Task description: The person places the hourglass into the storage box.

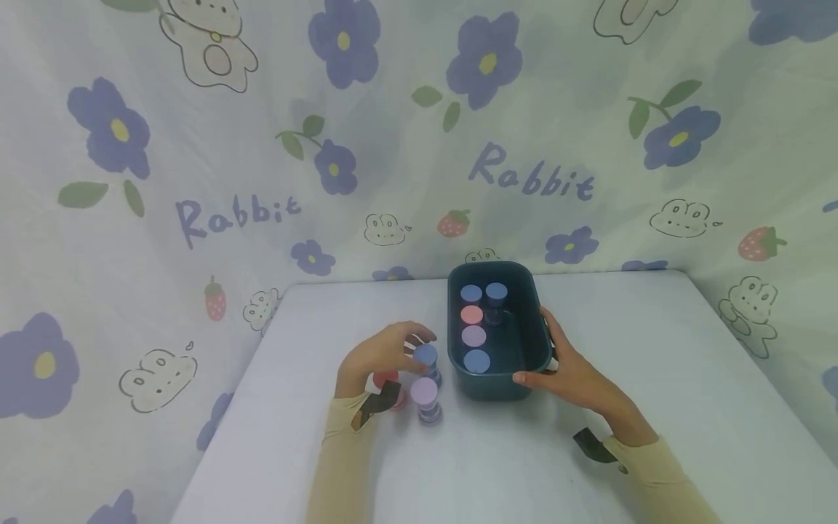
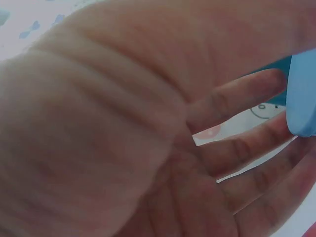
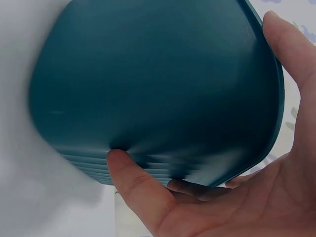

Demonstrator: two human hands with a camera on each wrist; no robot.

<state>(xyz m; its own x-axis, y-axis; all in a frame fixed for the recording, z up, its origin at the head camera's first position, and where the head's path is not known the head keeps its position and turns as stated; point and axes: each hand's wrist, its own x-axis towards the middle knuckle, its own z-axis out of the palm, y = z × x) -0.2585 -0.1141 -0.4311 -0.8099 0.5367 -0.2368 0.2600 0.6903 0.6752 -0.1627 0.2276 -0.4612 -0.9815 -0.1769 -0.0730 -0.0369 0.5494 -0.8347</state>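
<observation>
Thumb and fingers of my left hand [image 1: 386, 349] pinch a blue-capped sand timer [image 1: 425, 355] standing left of a dark teal bin. In the left wrist view its light blue cap [image 2: 301, 96] shows at the right edge, by the fingertips. A purple-capped sand timer [image 1: 424, 393] stands just in front, and a pink-capped one [image 1: 385, 379] is partly hidden behind the left wrist. My right hand [image 1: 576, 371] grips the front right corner of the teal bin [image 1: 494, 387], thumb on the front rim, fingers along the right side. The right wrist view shows the bin's smooth wall [image 3: 148, 79].
Inside the bin, blue, pink and purple caps [image 1: 474, 336] line the left side, with another blue cap [image 1: 496, 292] at the back. The white table [image 1: 628, 327] meets a patterned curtain [image 1: 393, 145] behind. Dark straps [image 1: 594, 445] are worn on both wrists.
</observation>
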